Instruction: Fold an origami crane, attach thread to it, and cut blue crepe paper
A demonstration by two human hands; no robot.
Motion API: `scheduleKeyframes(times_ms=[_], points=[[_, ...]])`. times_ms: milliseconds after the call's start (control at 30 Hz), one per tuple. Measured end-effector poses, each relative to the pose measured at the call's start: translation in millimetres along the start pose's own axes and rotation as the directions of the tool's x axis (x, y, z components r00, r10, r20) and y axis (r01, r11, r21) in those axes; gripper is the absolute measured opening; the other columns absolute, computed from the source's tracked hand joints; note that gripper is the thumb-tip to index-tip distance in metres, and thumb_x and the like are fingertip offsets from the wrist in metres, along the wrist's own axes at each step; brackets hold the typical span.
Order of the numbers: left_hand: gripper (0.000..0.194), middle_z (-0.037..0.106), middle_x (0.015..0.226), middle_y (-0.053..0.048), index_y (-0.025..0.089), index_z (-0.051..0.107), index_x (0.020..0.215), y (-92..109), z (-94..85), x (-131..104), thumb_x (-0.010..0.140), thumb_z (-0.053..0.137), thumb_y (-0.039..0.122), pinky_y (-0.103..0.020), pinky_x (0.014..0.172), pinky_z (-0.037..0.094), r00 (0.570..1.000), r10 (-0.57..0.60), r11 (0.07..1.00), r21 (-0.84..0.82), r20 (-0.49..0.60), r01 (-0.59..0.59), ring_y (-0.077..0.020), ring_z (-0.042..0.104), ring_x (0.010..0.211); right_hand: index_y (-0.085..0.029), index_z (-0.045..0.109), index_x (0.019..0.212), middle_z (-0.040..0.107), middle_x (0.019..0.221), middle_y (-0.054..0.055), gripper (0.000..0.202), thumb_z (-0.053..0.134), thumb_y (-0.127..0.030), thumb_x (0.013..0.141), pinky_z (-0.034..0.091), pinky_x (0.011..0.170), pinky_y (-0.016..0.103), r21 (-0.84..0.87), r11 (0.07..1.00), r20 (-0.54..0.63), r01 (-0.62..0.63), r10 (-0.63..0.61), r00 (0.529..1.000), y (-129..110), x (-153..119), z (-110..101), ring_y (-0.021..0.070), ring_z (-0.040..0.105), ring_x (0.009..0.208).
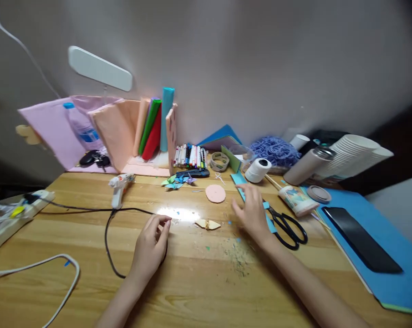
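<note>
My left hand (151, 248) rests on the wooden table with its fingers curled and thumb near the index fingertip; whether anything is between them is too small to tell. Fingers spread, my right hand (251, 212) is over a light blue paper strip (238, 179), beside black-handled scissors (287, 228), and holds nothing visible. Between the hands lies a small cream pointed piece (207, 224), with a round pink disc (215, 193) behind it. Small folded pieces in green, blue and purple (178, 180) sit further back.
A glue gun (119, 189) with a black cable (106, 237) stands left. Markers (191, 156), tape (219, 161), a thread spool (258, 170) and a flask (308, 166) line the back. A black phone-like slab (361, 239) lies on blue sheets (393, 255) at right.
</note>
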State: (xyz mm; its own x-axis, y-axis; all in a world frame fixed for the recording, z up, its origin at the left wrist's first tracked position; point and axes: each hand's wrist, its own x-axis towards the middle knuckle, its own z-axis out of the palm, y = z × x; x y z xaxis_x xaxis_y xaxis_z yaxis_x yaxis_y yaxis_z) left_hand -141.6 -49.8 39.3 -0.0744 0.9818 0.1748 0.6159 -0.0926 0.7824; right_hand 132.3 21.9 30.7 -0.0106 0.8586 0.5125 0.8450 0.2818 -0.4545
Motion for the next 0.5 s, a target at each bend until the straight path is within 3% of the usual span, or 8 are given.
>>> scheduleKeyframes(times_ms=[67,133,167,267,333,500], points=[[0.021,0.061,0.092,-0.005,0.022,0.058,0.09,4,5.8,8,0.087,0.042,0.035,-0.029,0.072,0.044,0.995,0.063,0.998,0.005,0.077,-0.063,-0.0191,0.056,0.082,-0.007,0.054,0.106,0.056,0.105,0.021,0.039,0.063,-0.025,0.072,0.04,0.086,0.045,-0.272,0.94,0.064,-0.205,0.23,0.971,35,3,-5,0.0336,0.051,0.102],[0.021,0.061,0.092,-0.005,0.022,0.058,0.09,3,12.8,13,0.088,0.042,0.035,-0.029,0.072,0.044,0.987,0.094,0.995,0.004,0.129,-0.095,-0.0195,0.056,0.083,-0.009,0.06,0.093,0.062,0.09,0.016,0.025,0.061,-0.025,0.074,0.042,0.081,0.04,-0.343,0.902,0.205,-0.264,0.346,0.916,59,4,-16,0.03,0.056,0.09],[0.021,0.061,0.093,-0.005,0.022,0.058,0.09,1,15.9,14,0.088,0.041,0.035,-0.029,0.072,0.044,0.984,0.1,0.995,0.005,0.149,-0.102,-0.0198,0.056,0.084,-0.011,0.062,0.087,0.064,0.086,0.013,0.018,0.059,-0.025,0.076,0.042,0.079,0.038,-0.321,0.907,0.221,-0.272,0.352,0.91,66,4,-23,0.0275,0.056,0.087],[0.021,0.062,0.094,-0.005,0.023,0.058,0.09,-9,21.6,13,0.087,0.042,0.037,-0.031,0.075,0.044,0.978,0.1,0.995,0.008,0.182,-0.103,-0.0218,0.057,0.088,-0.016,0.061,0.08,0.065,0.083,0.007,0.016,0.051,-0.028,0.082,0.041,0.076,0.031,-0.194,0.942,0.061,-0.274,0.291,0.955,70,6,-51,0.0217,0.056,0.083],[0.021,0.062,0.097,-0.005,0.025,0.058,0.09,-15,21.8,10,0.086,0.044,0.039,-0.033,0.078,0.044,0.982,0.088,0.996,0.015,0.17,-0.092,-0.0234,0.057,0.091,-0.017,0.061,0.082,0.065,0.085,0.006,0.018,0.048,-0.031,0.084,0.04,0.072,0.028,-0.16,0.943,-0.058,-0.292,0.286,0.956,69,7,-71,0.0191,0.056,0.079],[0.017,0.062,0.096,0.001,0.031,0.057,0.089,-20,16.8,5,0.085,0.045,0.043,-0.033,0.078,0.045,0.993,0.047,0.999,0.012,0.107,-0.048,-0.0225,0.057,0.092,-0.015,0.061,0.08,0.065,0.081,0.011,0.016,0.05,-0.027,0.081,0.036,0.066,0.032,-0.253,0.891,-0.097,-0.376,0.363,0.926,86,6,-110,0.0216,0.054,0.072]])
